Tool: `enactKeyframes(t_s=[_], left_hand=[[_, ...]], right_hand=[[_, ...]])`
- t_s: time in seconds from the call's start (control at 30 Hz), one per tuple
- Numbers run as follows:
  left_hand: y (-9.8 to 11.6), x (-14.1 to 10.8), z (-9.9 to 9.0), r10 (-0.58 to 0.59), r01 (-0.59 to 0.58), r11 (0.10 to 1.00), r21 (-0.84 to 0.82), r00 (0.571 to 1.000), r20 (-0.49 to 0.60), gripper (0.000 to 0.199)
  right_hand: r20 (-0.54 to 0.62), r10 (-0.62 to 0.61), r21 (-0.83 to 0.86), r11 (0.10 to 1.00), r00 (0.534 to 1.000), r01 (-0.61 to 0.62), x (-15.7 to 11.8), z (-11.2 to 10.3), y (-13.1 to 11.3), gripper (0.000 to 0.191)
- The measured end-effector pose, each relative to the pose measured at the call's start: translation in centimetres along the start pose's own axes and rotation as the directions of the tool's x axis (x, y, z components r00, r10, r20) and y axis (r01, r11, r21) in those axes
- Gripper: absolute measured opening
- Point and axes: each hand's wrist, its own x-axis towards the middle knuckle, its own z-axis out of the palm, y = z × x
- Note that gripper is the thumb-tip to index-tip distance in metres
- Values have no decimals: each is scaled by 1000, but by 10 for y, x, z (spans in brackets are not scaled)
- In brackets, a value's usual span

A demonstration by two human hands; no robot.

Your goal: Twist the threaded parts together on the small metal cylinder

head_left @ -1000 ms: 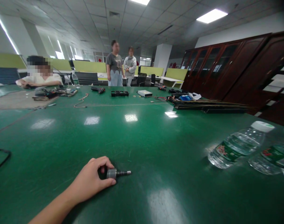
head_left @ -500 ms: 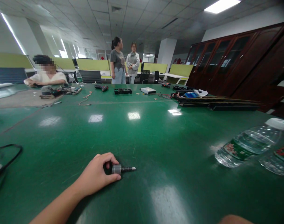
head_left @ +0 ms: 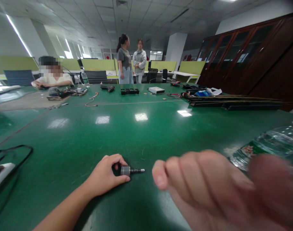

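Note:
On the green table, my left hand grips a small grey cylinder with a thin black shaft between thumb and fingers. The shaft's silver tip points right, toward my right hand. Large and blurred in the lower right, my right hand is raised close to the camera with its fingers curled in. Whether anything is inside those fingers is hidden. A gap separates the right hand's fingertips from the silver tip.
Clear plastic bottles lie at the right, partly behind my right hand. A black cable and a white object sit at the left. Along the far side are a drill, black strips and a seated person.
My right hand has risen from the bottom right edge into view, covering part of the bottles. The view has shifted slightly; my left hand still holds the cylinder.

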Motion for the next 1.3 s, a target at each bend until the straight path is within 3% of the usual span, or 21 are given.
enactKeyframes(t_s=[0.07, 0.13, 0.23, 0.33, 0.43, 0.5, 0.57, 0.83, 1.3], left_hand=[[2, 0, -1, -7, 7, 1000, 4, 1000, -4, 22], [3, -1, -1, -21, 21, 1000, 8, 1000, -4, 24], [5, -1, -3, -29, 29, 1000, 0, 1000, 3, 24], [4, -2, -3, -31, 31, 999, -6, 999, 6, 23], [4, -1, -2, -33, 33, 999, -15, 999, 6, 23], [3, -1, -1, -33, 33, 999, -18, 999, 4, 23], [3, 0, 0, -30, 30, 999, -17, 1000, -1, 23], [2, -1, 1, -19, 19, 1000, -14, 1000, -12, 22], [2, -2, -1, 18, -18, 1000, -20, 1000, -9, 22]], right_hand=[[-86, 55, -51, 997, 995, -59, 47, -1, 0, 37], [-174, 121, -216, 964, 977, -158, 77, -9, 14, 40], [-299, 150, -524, 799, 942, -294, 88, -25, 47, 35], [-199, 175, -735, 624, 964, -265, 78, -36, 72, 26], [24, 141, -849, 526, 990, -55, 70, -40, 82, 8], [140, 151, -862, 504, 979, 45, 68, -40, 85, 23], [180, 185, -870, 488, 966, 69, 68, -39, 89, 28], [130, 213, -881, 473, 968, 14, 70, -29, 103, 10], [154, 202, -869, 494, 967, 35, 69, -30, 101, 11]])
